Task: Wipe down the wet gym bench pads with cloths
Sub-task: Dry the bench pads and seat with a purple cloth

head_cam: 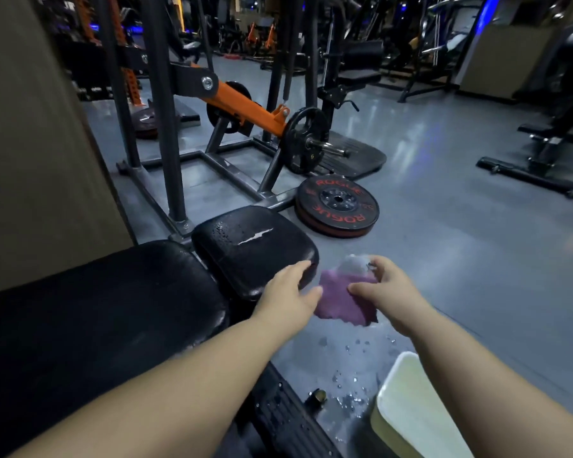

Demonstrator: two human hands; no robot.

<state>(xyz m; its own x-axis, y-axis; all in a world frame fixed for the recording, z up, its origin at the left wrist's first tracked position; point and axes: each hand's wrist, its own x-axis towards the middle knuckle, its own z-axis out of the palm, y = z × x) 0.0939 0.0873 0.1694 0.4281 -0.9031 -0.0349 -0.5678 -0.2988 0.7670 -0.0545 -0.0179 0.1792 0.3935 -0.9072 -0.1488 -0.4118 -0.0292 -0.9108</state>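
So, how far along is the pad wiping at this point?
Done: nothing visibly; the small pad shows droplets and a wet streak. In hand: the right hand grips a purple cloth beside that pad, off its surface, with the left hand open next to it. Left: wiping the small pad and the long pad, whose wetness is hard to read.

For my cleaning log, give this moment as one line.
left hand: fingers extended at seat pad corner | right hand: holds purple cloth beside pad | pad: water drops on top
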